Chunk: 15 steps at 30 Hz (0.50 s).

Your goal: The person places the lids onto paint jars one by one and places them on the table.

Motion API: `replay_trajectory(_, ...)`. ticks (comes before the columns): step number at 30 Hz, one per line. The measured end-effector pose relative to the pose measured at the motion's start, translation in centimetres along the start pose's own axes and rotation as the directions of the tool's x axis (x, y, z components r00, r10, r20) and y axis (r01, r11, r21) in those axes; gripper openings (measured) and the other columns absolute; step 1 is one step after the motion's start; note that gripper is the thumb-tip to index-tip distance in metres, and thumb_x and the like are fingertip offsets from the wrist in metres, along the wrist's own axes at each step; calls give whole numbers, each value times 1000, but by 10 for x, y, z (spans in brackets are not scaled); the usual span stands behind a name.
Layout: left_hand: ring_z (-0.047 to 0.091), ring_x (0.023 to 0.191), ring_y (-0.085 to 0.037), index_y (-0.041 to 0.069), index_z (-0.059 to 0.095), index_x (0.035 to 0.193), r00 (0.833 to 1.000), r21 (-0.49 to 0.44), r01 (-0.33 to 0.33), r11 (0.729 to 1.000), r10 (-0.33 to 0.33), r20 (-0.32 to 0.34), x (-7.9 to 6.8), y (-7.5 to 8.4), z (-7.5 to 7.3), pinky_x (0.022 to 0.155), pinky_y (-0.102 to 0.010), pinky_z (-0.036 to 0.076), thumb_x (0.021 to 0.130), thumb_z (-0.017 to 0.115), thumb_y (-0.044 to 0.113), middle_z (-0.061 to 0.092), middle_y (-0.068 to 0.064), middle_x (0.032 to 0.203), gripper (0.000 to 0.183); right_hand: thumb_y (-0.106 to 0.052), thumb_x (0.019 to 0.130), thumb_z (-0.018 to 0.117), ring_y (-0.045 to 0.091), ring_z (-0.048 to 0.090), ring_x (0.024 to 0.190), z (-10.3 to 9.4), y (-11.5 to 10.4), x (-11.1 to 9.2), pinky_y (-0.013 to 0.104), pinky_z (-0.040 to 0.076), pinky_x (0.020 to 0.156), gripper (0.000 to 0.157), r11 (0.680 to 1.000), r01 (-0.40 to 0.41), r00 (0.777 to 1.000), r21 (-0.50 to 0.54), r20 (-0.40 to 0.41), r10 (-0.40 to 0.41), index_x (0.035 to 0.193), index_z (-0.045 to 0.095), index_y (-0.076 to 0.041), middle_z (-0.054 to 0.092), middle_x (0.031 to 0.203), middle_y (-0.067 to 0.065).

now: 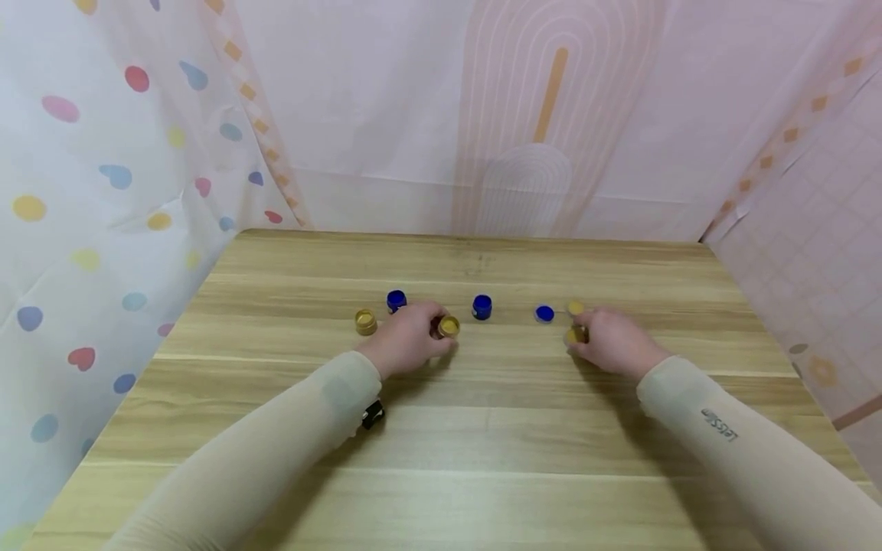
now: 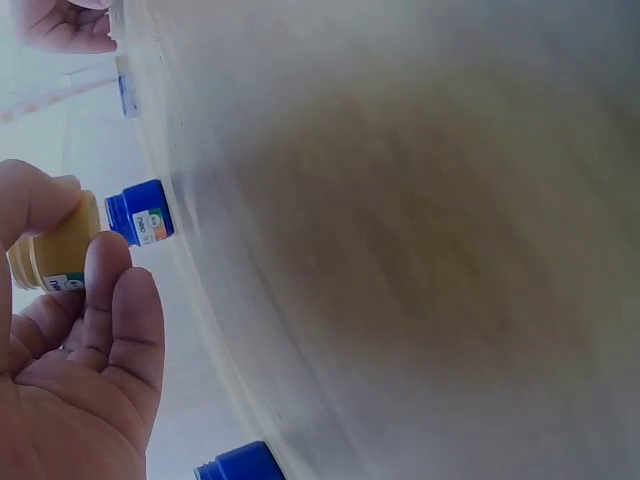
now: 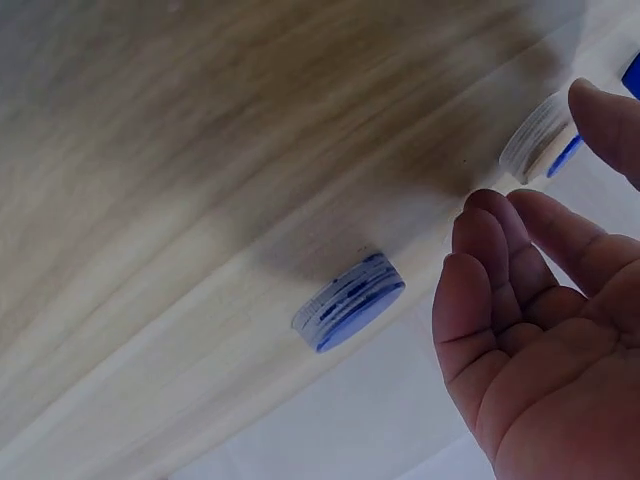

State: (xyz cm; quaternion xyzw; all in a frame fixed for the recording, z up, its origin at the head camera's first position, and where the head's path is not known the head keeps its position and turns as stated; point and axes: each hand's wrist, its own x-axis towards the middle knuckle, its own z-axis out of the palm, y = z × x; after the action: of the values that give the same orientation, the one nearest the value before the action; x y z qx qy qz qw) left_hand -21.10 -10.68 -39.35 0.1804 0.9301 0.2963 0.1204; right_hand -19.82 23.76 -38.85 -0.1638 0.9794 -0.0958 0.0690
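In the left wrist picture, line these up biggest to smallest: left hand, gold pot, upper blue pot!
Largest: left hand
Next: gold pot
Smallest: upper blue pot
The gold pot seems nearer the camera, so whether it's really bigger than the blue one is unsure.

The bench (image 1: 482,490) has a pale wood-grain top with darker streaks; faint greyish marks (image 1: 475,265) sit near its back edge. Behind it stands a pinkish-white backdrop (image 1: 386,115), printed with nested arches around an orange bar (image 1: 551,96). On the left, a creased white sheet (image 1: 62,237) bears coloured dots and hearts. On the right, a pink gridded panel (image 1: 827,199) shows a peach flower (image 1: 823,371).
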Motion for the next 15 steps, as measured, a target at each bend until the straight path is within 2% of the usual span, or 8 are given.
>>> replay_trajectory(5,64,91,-15,11,70,122,1000,-37,-17,999,17,-8,1,2,4,83,-32,56,97,77,26,69,2,102,30,-23,96,75,38,69,105,1,-1,1,57,54,98,36,1000,5,1000,-7,10,-5,119,71,4,73,111,21)
replay_trajectory(9,63,88,-15,12,70,119,999,-55,-38,998,37,-22,1,5,5,81,-32,55,96,77,24,68,2,98,26,-25,99,71,30,66,88,-4,-6,2,51,56,85,32,1000,-14,999,25,31,13,115,70,2,71,96,14)
replay_trajectory(11,62,87,-15,13,70,117,999,-62,-46,997,45,-31,1,6,6,80,-31,54,96,77,24,68,2,97,25,-26,101,69,26,62,85,-8,-11,2,48,55,82,34,998,-24,999,54,33,22,119,68,3,69,94,11)
replay_trajectory(15,63,86,-14,11,70,118,998,-90,-55,994,51,-40,3,10,6,78,-29,55,97,77,22,69,1,97,26,-23,101,65,27,64,96,-17,-27,2,49,55,89,41,991,-27,1000,128,5,26,132,65,3,71,111,15)
